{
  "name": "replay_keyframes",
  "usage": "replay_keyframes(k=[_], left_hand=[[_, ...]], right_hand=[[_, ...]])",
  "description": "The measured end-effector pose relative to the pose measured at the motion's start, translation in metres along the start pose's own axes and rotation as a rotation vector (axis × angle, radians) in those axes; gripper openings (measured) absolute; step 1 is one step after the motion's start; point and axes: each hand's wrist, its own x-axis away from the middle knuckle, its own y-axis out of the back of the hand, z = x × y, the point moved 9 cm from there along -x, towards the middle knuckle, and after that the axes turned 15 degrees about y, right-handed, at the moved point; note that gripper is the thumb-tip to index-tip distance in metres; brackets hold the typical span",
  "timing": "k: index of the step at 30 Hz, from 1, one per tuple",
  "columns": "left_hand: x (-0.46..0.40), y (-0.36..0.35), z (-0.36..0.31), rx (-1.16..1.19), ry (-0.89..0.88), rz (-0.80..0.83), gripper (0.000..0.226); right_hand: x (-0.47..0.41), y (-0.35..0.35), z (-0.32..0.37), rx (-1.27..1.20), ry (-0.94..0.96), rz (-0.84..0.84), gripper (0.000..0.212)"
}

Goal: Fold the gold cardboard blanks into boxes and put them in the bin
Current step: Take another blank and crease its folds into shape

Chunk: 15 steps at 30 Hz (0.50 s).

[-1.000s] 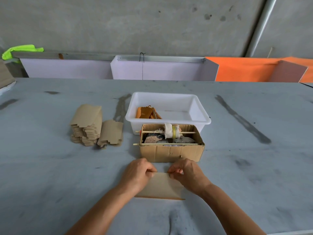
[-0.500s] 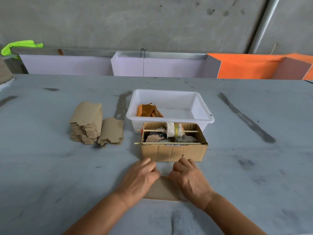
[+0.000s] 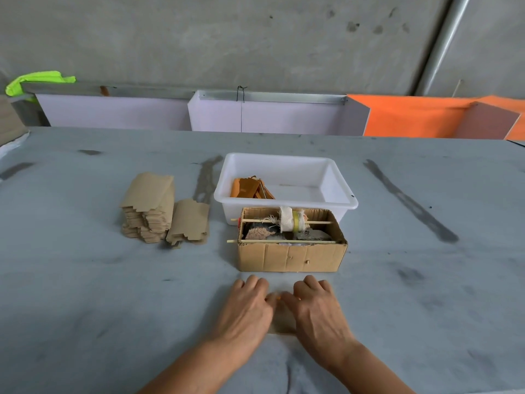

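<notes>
Right now the blank [image 3: 279,322] lies flat on the desk [image 3: 85,294] — almost wholly under both palms, long axis running left to right. The left hand [image 3: 245,311] and right hand [image 3: 318,311] press it with fingers nearly straight, each grip spread, equally near. The bin [image 3: 338,177] sits straight ahead, beyond the brown carton [image 3: 292,255] — well apart.

White bin [image 3: 335,177], tan blanks [image 3: 147,206]
</notes>
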Motion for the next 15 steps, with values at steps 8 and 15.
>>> replay_keyframes(k=[8, 15], left_hand=[[0.004, 0.000, 0.017, -0.022, 0.106, 0.015, 0.014], [0.015, 0.007, 0.037, 0.069, 0.169, 0.048, 0.020]], right_hand=[[0.015, -0.004, -0.020, -0.038, -0.116, -0.044, 0.022], [0.025, -0.007, -0.027, -0.154, -0.205, -0.079, 0.029]])
